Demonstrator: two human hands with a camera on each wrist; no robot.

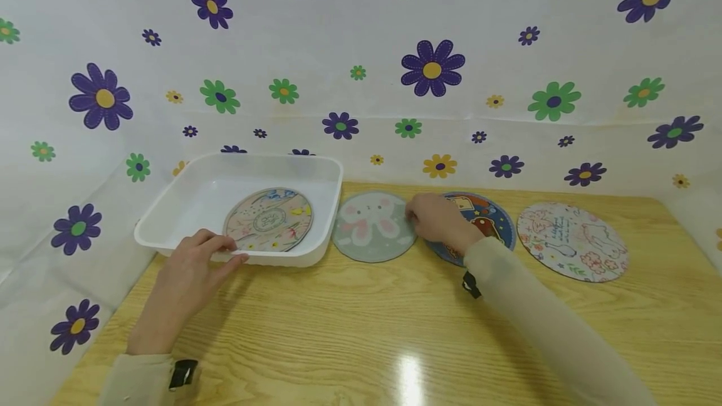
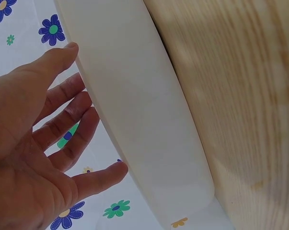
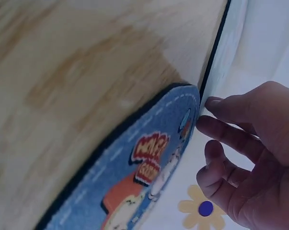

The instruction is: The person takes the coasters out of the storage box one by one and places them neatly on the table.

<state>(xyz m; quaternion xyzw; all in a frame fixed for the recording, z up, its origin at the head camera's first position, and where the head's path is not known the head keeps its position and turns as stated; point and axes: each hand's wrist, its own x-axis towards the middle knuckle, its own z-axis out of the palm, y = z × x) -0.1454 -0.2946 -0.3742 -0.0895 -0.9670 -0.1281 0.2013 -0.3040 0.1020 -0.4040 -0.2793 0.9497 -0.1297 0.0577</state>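
My left hand [image 1: 194, 274] rests on the near rim of a white plastic tray [image 1: 307, 260], its fingers loosely spread along the edge in the left wrist view. Inside the tray lies a pink round mat [image 1: 271, 221] with floral print. To the tray's right, a grey round mat [image 1: 369, 230] with a white bunny lies on the table. My right hand [image 1: 437, 221] pinches its right edge between thumb and forefinger, the other fingers curled in. Beneath that hand and wrist, a blue round mat [image 1: 496, 212] with cartoon pictures is partly hidden; its dark underside shows in the right wrist view.
A white round mat [image 1: 572, 240] with bunny and flower drawings lies farthest right. All stand on a wood-grain table [image 1: 338, 331]. Behind and to the left hangs a white cloth [image 1: 361, 24] with purple, green and yellow flowers.
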